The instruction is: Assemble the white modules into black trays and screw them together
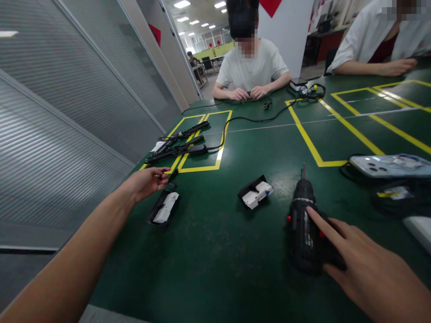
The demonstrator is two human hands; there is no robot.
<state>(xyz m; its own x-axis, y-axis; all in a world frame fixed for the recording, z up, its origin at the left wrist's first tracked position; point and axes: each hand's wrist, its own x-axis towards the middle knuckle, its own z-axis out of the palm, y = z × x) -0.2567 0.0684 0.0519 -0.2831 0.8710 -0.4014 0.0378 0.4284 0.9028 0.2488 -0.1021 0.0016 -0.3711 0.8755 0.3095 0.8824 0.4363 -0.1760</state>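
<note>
A black cordless drill (305, 229) lies on the green table with its bit pointing away from me. My right hand (357, 255) is around its grip, the index finger stretched along the drill's body. At the left, my left hand (151, 183) has its fingers curled together beside a small dark piece (173, 176); I cannot make out what is between the fingertips. Just below that hand is a black tray-like part with a white insert (166, 207). A similar black and white part (256, 193) sits tilted in the middle.
Black corded wand-shaped tools (182, 146) lie across yellow tape at the far left, their cable (249, 119) crossing the table. At right are a phone (393, 165) and dark cables (404, 197). Two people sit opposite; one handles a small dark thing. A glass partition (67, 112) borders the left.
</note>
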